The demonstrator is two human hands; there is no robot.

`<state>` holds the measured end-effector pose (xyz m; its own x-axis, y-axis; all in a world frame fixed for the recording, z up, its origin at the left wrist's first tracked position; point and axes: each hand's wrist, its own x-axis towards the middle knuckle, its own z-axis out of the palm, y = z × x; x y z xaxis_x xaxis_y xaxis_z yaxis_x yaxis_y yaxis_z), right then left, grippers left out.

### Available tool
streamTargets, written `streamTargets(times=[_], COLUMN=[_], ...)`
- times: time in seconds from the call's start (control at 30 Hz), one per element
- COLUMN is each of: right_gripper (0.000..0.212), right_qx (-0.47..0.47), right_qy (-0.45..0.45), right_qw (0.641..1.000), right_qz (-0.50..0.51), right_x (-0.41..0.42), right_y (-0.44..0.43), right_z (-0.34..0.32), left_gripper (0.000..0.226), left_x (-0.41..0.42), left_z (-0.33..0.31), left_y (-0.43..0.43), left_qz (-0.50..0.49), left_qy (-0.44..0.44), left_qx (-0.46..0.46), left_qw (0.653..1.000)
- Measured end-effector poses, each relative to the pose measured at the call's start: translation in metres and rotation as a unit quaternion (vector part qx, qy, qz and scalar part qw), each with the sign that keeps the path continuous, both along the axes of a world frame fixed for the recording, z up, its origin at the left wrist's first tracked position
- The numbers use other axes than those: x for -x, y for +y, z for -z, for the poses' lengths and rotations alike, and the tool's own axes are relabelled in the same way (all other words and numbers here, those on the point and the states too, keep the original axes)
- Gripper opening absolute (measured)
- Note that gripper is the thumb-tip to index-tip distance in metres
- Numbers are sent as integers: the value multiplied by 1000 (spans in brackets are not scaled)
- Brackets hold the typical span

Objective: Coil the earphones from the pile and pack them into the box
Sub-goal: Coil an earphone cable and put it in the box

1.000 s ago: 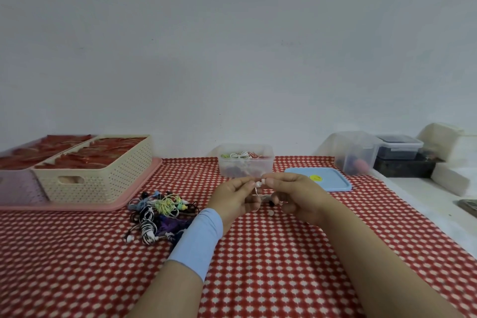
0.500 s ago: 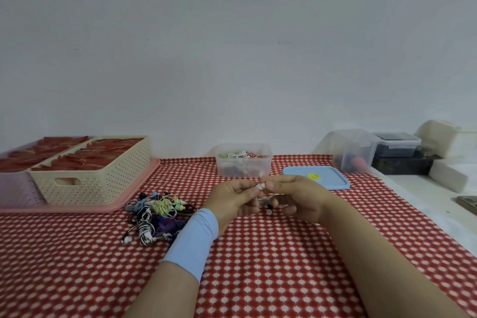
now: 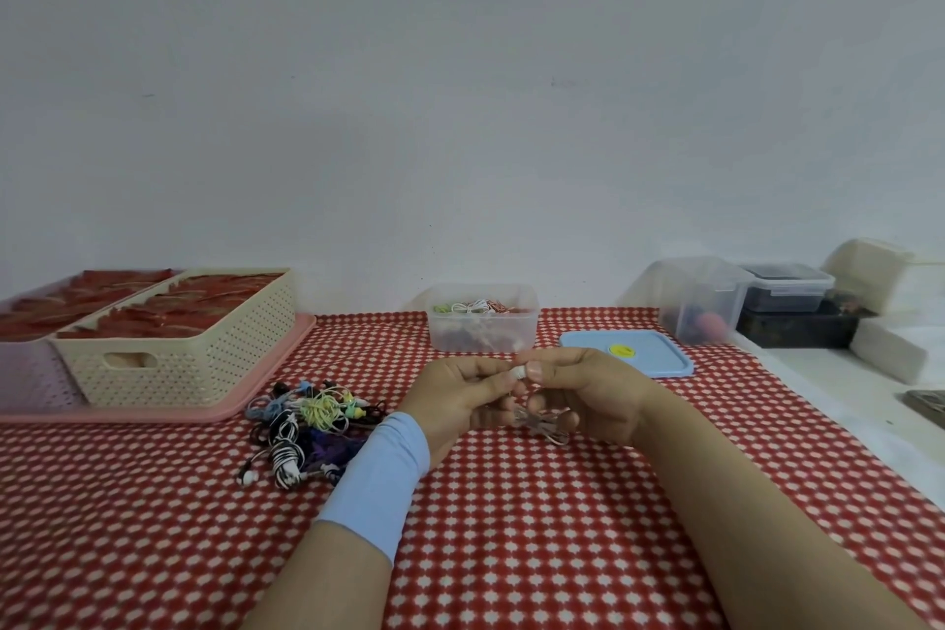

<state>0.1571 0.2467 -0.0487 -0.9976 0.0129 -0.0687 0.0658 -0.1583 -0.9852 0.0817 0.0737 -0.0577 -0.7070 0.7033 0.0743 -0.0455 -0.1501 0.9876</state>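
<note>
A white earphone (image 3: pixel 543 423) hangs between both hands above the middle of the checked table. My left hand (image 3: pixel 460 399) and my right hand (image 3: pixel 583 391) meet fingertip to fingertip and pinch its white end, while a small bundle of its cord sits under the right hand's curled fingers. The pile of tangled earphones (image 3: pixel 307 425), in black-white, yellow, blue and purple, lies to the left of my left wrist. Behind the hands stands the clear plastic box (image 3: pixel 483 317), open, with several coiled earphones inside.
The box's blue lid (image 3: pixel 626 353) lies flat to the right of it. A cream perforated basket (image 3: pixel 179 348) on a pink tray (image 3: pixel 266 373) sits at the far left. Clear and dark containers (image 3: pixel 705 302) stand at the back right, beside a white ledge (image 3: pixel 844 394).
The hands stayed together and sank slightly toward the table. The cord is now bunched into a small bundle under the right hand.
</note>
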Motion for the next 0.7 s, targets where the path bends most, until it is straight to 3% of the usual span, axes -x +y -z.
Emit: streamTargets(times=[0.17, 0.4, 0.7], right_gripper=[23, 14, 10], right_qx=[-34, -176, -310], right_qy=[5, 67, 103], right_qw=[999, 974, 935], right_qz=[33, 129, 140], right_x=[0, -8, -6], right_y=[-2, -9, -6], right_z=[-2, -13, -12], left_gripper=[13, 10, 11], left_x=[2, 4, 3], left_z=[0, -2, -5], left_y=[0, 1, 1], left_qz=[-17, -68, -74], left_qy=[12, 24, 59], left_qx=[17, 48, 96], left_qw=[1000, 996, 991])
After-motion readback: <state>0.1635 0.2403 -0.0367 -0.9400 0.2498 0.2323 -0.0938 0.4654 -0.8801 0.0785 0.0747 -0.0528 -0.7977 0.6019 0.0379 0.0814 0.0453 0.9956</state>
